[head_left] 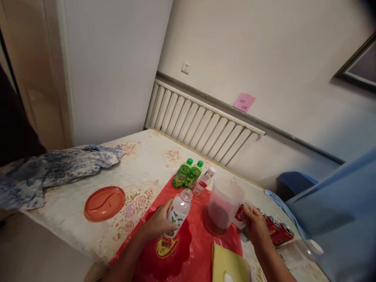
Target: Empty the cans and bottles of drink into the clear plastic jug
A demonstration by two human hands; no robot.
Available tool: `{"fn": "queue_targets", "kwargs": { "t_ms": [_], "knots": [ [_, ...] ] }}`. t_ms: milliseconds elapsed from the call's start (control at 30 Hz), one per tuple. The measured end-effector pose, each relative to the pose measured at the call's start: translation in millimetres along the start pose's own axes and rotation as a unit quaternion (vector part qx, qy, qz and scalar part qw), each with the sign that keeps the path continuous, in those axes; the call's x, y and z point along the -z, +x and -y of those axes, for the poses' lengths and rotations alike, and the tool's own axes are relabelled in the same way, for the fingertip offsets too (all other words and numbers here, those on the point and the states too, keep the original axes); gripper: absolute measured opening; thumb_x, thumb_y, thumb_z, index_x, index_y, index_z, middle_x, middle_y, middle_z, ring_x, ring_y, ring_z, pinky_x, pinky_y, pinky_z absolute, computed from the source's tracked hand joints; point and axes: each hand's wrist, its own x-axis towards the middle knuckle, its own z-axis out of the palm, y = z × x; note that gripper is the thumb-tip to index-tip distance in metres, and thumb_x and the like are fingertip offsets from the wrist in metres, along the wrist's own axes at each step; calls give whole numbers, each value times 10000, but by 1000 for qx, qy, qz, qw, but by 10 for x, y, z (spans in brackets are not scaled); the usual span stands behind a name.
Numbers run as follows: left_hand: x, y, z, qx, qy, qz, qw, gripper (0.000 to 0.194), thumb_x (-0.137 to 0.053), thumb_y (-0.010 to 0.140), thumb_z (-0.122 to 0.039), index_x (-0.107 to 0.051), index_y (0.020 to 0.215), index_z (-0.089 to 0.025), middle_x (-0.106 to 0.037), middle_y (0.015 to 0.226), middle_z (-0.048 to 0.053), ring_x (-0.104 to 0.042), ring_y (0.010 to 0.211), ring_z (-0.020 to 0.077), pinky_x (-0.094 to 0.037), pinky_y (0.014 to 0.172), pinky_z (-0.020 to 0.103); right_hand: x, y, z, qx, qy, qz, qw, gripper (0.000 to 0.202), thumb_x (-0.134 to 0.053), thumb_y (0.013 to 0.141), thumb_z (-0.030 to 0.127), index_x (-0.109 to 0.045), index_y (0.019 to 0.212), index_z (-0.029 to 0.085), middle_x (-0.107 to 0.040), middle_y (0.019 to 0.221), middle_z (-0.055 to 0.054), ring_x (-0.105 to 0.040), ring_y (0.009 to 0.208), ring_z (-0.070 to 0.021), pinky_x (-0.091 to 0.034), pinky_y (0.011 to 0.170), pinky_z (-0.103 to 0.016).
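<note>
Homely room: radiator [192, 119], flowered tablecloth [147, 162]

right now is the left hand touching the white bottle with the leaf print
Touching. The head view shows the left hand gripping the white bottle, its thumb lying across the label.

We're counting one pitcher [220, 209], two green bottles [182, 175] standing left of it, at least two red cans [273, 225] right!

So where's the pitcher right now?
In the head view, the pitcher is right of centre on the red sheet, between the white bottle in the left hand and the right hand.
</note>
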Motion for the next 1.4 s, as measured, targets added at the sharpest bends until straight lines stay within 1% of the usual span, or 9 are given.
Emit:
{"fn": "queue_targets", "kwargs": {
  "t_ms": [100, 200, 367, 500, 700, 900, 1033, 1200, 1400],
  "knots": [
    [-7, -8, -11, -10, 8, -3, 1000, 667, -683, 550, -113, -529, 1194, -183, -689, 1089, 43, -625, 988, 251, -499, 806, 299, -19, -1, 237, 6, -42, 30, 999, 404, -773, 671, 489, -504, 550, 212, -406, 469, 73, -378, 460, -107, -367, 494, -260],
    [-6, -6, 10, -11, 14, -4, 1000, 635, -676, 548, -100, -542, 1161, -196, -690, 1061, 31, -628, 978, 244, -501, 813, 301, -66, -12, 479, 15, -78, 66, 995, 418, -748, 688, 513, -486, 540, 223, -391, 463, 71, -376, 453, -114, -370, 500, -272],
    [-5, -6, 14, -9, 25, 0, 1000, 625, -671, 544, -97, -541, 1146, -201, -690, 1048, 17, -628, 967, 238, -501, 806, 297, -146, -43, 815, 1, -135, 100, 986, 420, -715, 725, 544, -498, 572, 218, -443, 467, 53, -350, 436, -104, -279, 447, -248],
    [-3, -20, -12, -12, 33, 2, 999, 603, -686, 549, -111, -548, 1130, -197, -690, 1054, 19, -627, 967, 236, -498, 785, 281, -184, -42, 1018, -7, -140, 148, 979, 452, -758, 669, 566, -492, 577, 212, -411, 461, 64, -326, 437, -90, -259, 441, -233],
    [-13, -40, -34, -11, 53, -11, 998, 612, -689, 543, -104, -565, 1136, -190, -691, 1033, 35, -638, 936, 238, -494, 762, 289, -174, 6, 1156, 15, -187, 203, 961, 439, -725, 724, 557, -511, 595, 195, -353, 479, 80, -256, 449, -74, -208, 449, -221],
    [-35, -63, -101, -16, 48, -4, 999, 631, -680, 542, -102, -585, 1156, -210, -706, 1065, 31, -649, 961, 257, -504, 764, 295, -166, 50, 1254, 5, -251, 260, 932, 405, -714, 738, 558, -569, 670, 186, -330, 547, 81, -250, 482, -73, -204, 461, -219],
    [-36, -81, -130, -16, 54, 0, 998, 662, -667, 552, -108, -574, 1197, -226, -706, 1105, 16, -651, 984, 248, -510, 790, 278, -261, 35, 1364, 11, -287, 278, 917, 429, -714, 724, 584, -572, 660, 184, -319, 556, 78, -246, 499, -76, -205, 459, -221],
    [-27, -90, -135, -17, 57, -2, 998, 677, -676, 551, -99, -567, 1209, -217, -694, 1148, 34, -645, 1009, 247, -514, 825, 284, -408, 20, 1478, 15, -308, 296, 904, 462, -715, 688, 629, -591, 647, 186, -326, 533, 77, -249, 488, -76, -211, 439, -217],
    [-25, -77, -119, -16, 38, 9, 999, 712, -661, 532, -88, -566, 1229, -200, -694, 1116, 32, -645, 970, 260, -516, 740, 278, -532, 23, 1582, 15, -331, 314, 890, 461, -718, 673, 633, -579, 610, 197, -340, 497, 73, -280, 470, -82, -226, 431, -225]
  ]
}}
